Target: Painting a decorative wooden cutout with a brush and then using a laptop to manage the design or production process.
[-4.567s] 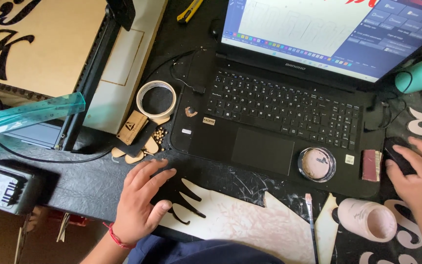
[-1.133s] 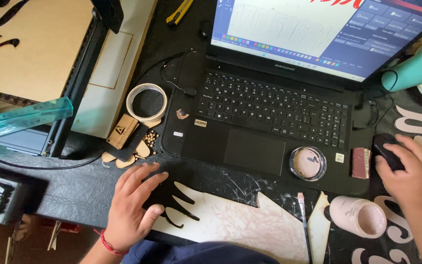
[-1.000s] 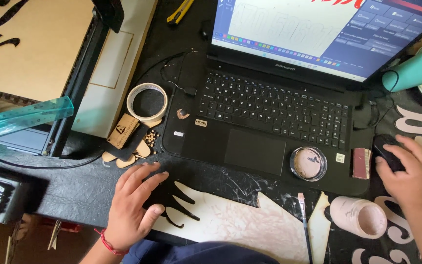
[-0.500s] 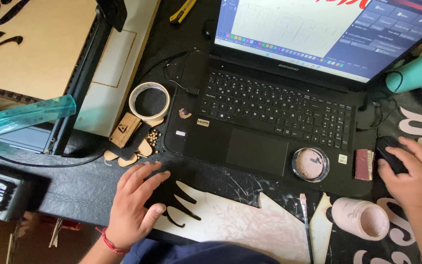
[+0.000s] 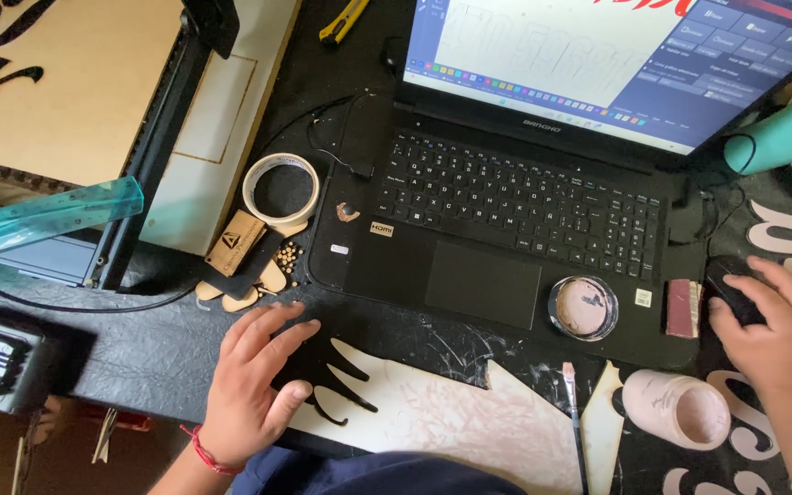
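Both hands rest: the left hand (image 5: 254, 385) lies flat, fingers spread, on a wooden cutout (image 5: 433, 426); the right hand (image 5: 767, 325) covers a black mouse (image 5: 731, 284), mostly hidden, seemingly gripped, beside the laptop (image 5: 515, 211).

The right hand (image 5: 767, 325) rested cupped over a black mouse (image 5: 733, 286), fingers draped across its top. Just left of that grip lay a small reddish block (image 5: 686, 308) on the corner of the black laptop (image 5: 515, 211), and beyond it a round dish (image 5: 583, 308). Below the grip stood a pale pink jar (image 5: 676, 409). The left hand (image 5: 249, 380) lay flat, fingers spread, on a pale cut-out board (image 5: 433, 426), with a tape roll (image 5: 281, 190) above it.
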